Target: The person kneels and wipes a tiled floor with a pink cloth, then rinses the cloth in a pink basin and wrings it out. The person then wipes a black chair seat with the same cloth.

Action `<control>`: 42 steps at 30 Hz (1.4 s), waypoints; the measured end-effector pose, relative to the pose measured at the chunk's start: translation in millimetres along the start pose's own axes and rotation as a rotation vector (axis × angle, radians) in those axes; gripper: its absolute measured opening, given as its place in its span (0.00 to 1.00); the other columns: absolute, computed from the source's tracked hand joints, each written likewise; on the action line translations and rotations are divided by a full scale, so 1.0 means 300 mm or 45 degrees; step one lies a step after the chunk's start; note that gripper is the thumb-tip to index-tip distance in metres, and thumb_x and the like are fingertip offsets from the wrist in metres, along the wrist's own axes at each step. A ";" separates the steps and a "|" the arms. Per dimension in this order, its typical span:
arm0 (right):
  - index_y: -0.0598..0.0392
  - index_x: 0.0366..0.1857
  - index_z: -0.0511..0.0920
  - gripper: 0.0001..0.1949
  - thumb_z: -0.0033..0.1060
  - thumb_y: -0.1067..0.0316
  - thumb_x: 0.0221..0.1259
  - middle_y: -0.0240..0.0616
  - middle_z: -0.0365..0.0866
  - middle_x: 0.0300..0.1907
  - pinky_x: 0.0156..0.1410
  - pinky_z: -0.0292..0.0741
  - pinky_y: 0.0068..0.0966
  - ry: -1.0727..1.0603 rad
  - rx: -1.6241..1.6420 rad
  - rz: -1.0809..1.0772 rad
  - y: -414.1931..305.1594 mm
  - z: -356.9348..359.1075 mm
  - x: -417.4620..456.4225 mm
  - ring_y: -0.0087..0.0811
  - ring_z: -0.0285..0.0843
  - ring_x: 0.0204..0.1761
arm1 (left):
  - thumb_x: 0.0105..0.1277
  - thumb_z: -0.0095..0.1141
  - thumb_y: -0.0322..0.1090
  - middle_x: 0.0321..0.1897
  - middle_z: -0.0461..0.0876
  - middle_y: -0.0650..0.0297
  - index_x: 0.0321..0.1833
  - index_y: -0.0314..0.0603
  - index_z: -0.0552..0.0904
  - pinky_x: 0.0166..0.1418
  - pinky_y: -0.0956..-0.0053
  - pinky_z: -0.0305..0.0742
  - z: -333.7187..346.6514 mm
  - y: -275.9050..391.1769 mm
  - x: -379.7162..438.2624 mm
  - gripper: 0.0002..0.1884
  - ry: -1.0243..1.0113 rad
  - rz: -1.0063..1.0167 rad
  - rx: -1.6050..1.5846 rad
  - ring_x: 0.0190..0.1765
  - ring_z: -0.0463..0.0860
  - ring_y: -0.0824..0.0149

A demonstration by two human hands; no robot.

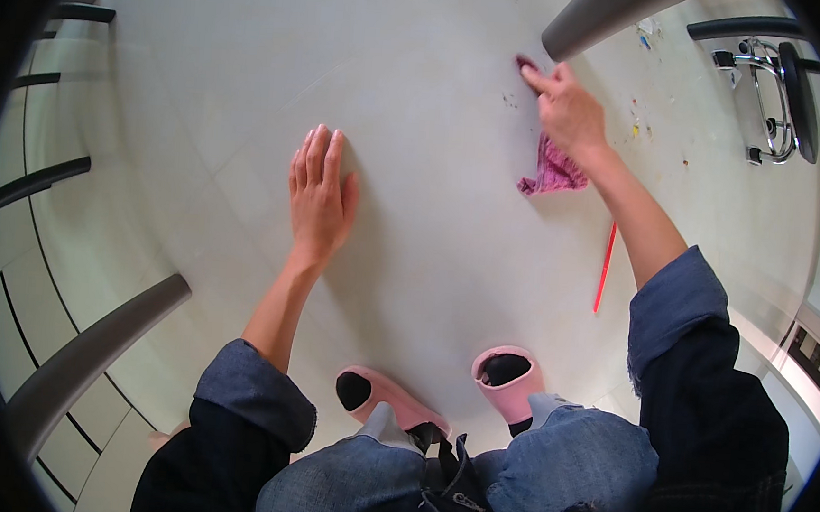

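Note:
My right hand [572,114] grips a purple-pink cloth [562,172]. Its index finger presses a dark, bunched end of the cloth against the pale floor [411,242], close to the foot of a thick grey tubular leg [615,21]. The rest of the cloth trails beneath the palm. Small dark smudges [509,101] mark the floor just left of this hand. Palm down, my left hand [322,186] holds nothing; its fingers point away from me and the thumb is apart. It appears to rest on the floor.
Below the cloth lies a thin red stick [605,270]. Coloured specks [635,130] dot the floor to the right. A chrome frame with a black pad [784,104] stands beyond them. Another grey leg [103,356] and several black legs [37,186] line the left. My pink shoes [511,384] are below.

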State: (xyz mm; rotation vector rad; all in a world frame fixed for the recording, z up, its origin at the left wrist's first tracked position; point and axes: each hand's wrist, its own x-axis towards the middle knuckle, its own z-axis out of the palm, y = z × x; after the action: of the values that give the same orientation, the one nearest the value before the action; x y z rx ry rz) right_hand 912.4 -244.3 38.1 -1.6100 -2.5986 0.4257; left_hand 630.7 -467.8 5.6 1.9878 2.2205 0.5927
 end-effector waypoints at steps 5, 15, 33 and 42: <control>0.38 0.57 0.81 0.19 0.49 0.68 0.64 0.38 0.75 0.47 0.44 0.80 0.43 0.050 -0.070 -0.092 -0.047 0.027 -0.015 0.46 0.82 0.43 | 0.71 0.53 0.32 0.74 0.65 0.52 0.74 0.39 0.67 0.79 0.53 0.56 0.006 -0.011 0.008 0.28 0.034 0.019 0.016 0.77 0.61 0.50; 0.37 0.58 0.81 0.20 0.49 0.68 0.64 0.36 0.75 0.47 0.42 0.80 0.42 0.044 -0.018 -0.025 -0.002 -0.005 0.004 0.45 0.83 0.40 | 0.71 0.54 0.32 0.74 0.65 0.52 0.73 0.39 0.67 0.79 0.53 0.55 -0.009 0.002 0.006 0.28 0.019 -0.007 -0.016 0.77 0.61 0.50; 0.42 0.52 0.85 0.16 0.54 0.64 0.63 0.36 0.74 0.46 0.47 0.78 0.39 0.124 0.076 0.032 -0.014 -0.017 -0.015 0.40 0.82 0.43 | 0.71 0.55 0.33 0.74 0.65 0.53 0.73 0.40 0.68 0.79 0.53 0.57 0.003 -0.020 -0.003 0.28 0.034 0.018 -0.030 0.76 0.62 0.51; 0.41 0.56 0.81 0.16 0.64 0.65 0.65 0.33 0.76 0.42 0.40 0.78 0.36 0.209 0.185 -0.176 0.020 0.028 -0.062 0.40 0.81 0.34 | 0.70 0.56 0.30 0.74 0.66 0.56 0.73 0.43 0.69 0.77 0.58 0.58 -0.004 -0.010 0.003 0.28 0.057 0.001 -0.069 0.77 0.63 0.53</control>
State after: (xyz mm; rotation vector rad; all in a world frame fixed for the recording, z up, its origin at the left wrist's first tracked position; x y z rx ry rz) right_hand 924.6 -259.9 30.3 -1.3504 -2.4750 0.4411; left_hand 627.3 -467.4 5.8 1.9688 2.2037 0.6969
